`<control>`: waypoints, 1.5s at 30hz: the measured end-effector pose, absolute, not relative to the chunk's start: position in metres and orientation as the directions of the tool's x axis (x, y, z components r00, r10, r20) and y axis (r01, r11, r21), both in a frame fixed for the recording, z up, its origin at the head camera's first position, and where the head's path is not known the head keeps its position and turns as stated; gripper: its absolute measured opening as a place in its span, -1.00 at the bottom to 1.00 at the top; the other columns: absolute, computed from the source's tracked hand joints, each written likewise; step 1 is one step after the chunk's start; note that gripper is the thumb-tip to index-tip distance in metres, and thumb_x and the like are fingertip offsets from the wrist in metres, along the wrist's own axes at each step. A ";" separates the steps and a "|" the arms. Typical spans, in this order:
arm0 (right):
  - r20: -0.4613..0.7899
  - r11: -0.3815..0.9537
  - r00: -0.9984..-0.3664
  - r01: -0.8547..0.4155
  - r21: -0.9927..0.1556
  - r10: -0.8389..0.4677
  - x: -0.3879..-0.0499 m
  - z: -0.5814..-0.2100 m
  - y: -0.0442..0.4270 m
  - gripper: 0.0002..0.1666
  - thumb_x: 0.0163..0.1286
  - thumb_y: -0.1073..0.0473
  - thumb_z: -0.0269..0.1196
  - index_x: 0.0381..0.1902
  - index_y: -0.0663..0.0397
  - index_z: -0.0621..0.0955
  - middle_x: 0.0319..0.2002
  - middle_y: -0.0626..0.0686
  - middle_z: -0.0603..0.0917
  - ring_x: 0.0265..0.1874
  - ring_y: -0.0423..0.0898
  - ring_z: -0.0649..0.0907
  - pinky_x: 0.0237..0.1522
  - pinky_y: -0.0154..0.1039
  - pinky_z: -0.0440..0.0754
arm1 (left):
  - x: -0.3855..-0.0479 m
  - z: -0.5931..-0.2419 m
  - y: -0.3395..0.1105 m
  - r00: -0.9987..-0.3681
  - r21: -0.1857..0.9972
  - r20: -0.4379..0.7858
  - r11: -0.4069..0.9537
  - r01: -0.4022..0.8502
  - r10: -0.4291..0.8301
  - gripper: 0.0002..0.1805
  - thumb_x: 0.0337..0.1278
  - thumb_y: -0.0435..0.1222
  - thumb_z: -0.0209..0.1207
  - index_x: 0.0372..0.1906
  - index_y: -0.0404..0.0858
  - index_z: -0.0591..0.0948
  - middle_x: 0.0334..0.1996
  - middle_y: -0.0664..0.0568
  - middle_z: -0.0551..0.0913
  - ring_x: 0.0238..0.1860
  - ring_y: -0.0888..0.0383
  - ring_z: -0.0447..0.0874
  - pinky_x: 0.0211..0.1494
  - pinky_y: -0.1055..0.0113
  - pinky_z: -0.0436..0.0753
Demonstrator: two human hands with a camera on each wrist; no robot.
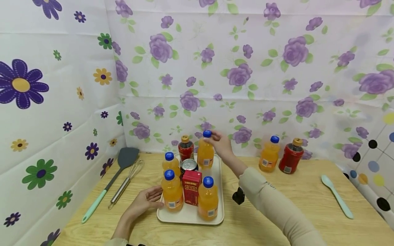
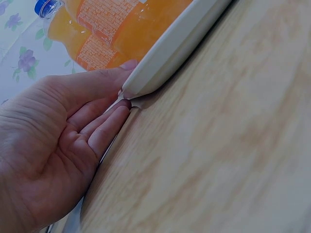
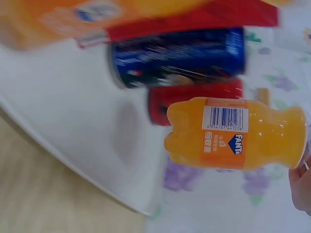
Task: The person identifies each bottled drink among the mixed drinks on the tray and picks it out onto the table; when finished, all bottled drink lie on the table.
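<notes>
My right hand (image 1: 223, 146) grips an orange Fanta bottle (image 1: 205, 154) near its blue cap, over the back right part of a cream tray (image 1: 190, 220). In the right wrist view the bottle's base seems to be off the tray. At the tray's left edge, my left hand (image 1: 144, 202) pinches the rim, thumb on top and fingers underneath in the left wrist view. Several more orange bottles (image 1: 172, 191) stand on the tray. Among them are a red carton (image 1: 191, 188), a dark blue can (image 3: 180, 56) and a dark drink bottle with a red label (image 1: 186, 149).
To the left lie a spatula (image 1: 115, 181) and a whisk (image 1: 127, 184). Another orange bottle (image 1: 269, 154) and a red-labelled bottle (image 1: 290, 156) stand at the back right. A pale green spoon (image 1: 337, 196) lies at the far right. Patterned cloth walls (image 1: 197, 68) bound the table.
</notes>
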State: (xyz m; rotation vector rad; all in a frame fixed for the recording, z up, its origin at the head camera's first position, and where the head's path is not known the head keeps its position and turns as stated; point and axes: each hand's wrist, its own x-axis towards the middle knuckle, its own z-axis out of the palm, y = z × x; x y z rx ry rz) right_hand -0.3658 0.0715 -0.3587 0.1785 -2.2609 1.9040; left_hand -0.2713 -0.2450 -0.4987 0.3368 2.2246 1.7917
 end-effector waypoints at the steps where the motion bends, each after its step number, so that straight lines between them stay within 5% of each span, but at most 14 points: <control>1: 0.226 0.168 -0.974 -0.218 -0.961 0.031 -0.367 -0.353 0.076 -0.51 0.28 0.21 0.35 0.17 0.16 0.59 0.10 0.22 0.67 0.13 0.11 0.67 0.30 -0.06 0.60 | -0.272 -0.499 -0.244 -0.937 0.978 -0.059 0.210 0.015 0.345 -0.07 0.00 -0.34 0.40 0.42 -0.55 0.17 0.40 -0.47 0.23 0.42 -0.32 0.27 0.39 0.25 0.55; 8: 0.242 0.148 -0.963 -0.224 -0.963 0.118 -0.372 -0.329 0.112 -0.47 0.29 0.19 0.35 0.22 0.15 0.56 0.15 0.22 0.64 0.16 0.05 0.65 0.31 -0.21 0.60 | -0.272 -0.499 -0.243 -0.938 0.979 -0.061 0.205 0.010 0.340 -0.07 -0.01 -0.36 0.41 0.42 -0.55 0.17 0.40 -0.47 0.23 0.42 -0.32 0.27 0.38 0.27 0.55; 11: 0.202 0.154 -0.965 -0.177 -0.972 0.167 -0.371 -0.326 0.134 -0.42 0.30 0.16 0.35 0.27 0.10 0.54 0.18 0.18 0.64 0.02 -0.14 0.69 -0.01 -0.51 0.69 | -0.272 -0.498 -0.243 -0.939 0.978 -0.062 0.208 0.010 0.338 -0.07 -0.01 -0.36 0.41 0.42 -0.56 0.18 0.40 -0.47 0.23 0.42 -0.32 0.28 0.38 0.27 0.56; 14: 0.169 0.172 -0.967 -0.137 -0.976 0.191 -0.370 -0.329 0.156 -0.41 0.32 0.13 0.33 0.30 0.05 0.51 0.20 0.13 0.63 -0.21 -0.32 0.61 -0.34 -0.64 0.53 | -0.272 -0.498 -0.243 -0.938 0.977 -0.065 0.212 0.009 0.340 -0.07 -0.01 -0.36 0.41 0.42 -0.57 0.17 0.40 -0.48 0.23 0.41 -0.32 0.28 0.38 0.26 0.56; 18: 0.175 0.233 -0.964 -0.127 -0.964 0.201 -0.370 -0.336 0.179 -0.41 0.34 0.11 0.31 0.31 0.05 0.50 0.20 0.14 0.62 -0.11 -0.26 0.66 0.04 -0.47 0.67 | -0.272 -0.496 -0.244 -0.938 0.976 -0.072 0.220 0.005 0.340 -0.06 -0.01 -0.35 0.41 0.42 -0.56 0.17 0.40 -0.48 0.23 0.42 -0.32 0.27 0.38 0.25 0.55; 21: 0.185 0.260 -0.960 -0.127 -0.957 0.211 -0.371 -0.344 0.189 -0.41 0.34 0.11 0.30 0.31 0.08 0.49 0.21 0.18 0.61 0.17 -0.06 0.63 0.35 -0.19 0.56 | -0.273 -0.495 -0.245 -0.938 0.975 -0.072 0.224 0.006 0.338 -0.06 -0.01 -0.34 0.41 0.42 -0.56 0.17 0.40 -0.47 0.22 0.42 -0.32 0.26 0.38 0.26 0.56; 25: 0.162 0.277 -0.958 -0.093 -0.956 0.235 -0.372 -0.356 0.199 -0.37 0.35 0.10 0.30 0.34 0.12 0.46 0.27 0.19 0.56 0.29 0.07 0.54 0.40 -0.08 0.51 | -0.272 -0.495 -0.245 -0.940 0.976 -0.070 0.218 0.005 0.335 -0.07 0.00 -0.36 0.40 0.42 -0.57 0.16 0.40 -0.49 0.22 0.42 -0.33 0.26 0.37 0.29 0.56; 45: 0.117 0.209 -0.946 -0.054 -0.976 0.302 -0.377 -0.399 0.216 -0.35 0.31 0.14 0.34 0.33 0.14 0.47 0.27 0.18 0.57 0.27 0.05 0.56 0.38 -0.10 0.52 | -0.272 -0.499 -0.244 -0.934 0.978 -0.072 0.209 0.003 0.349 -0.07 0.03 -0.34 0.39 0.43 -0.55 0.16 0.40 -0.48 0.22 0.43 -0.33 0.24 0.37 0.29 0.56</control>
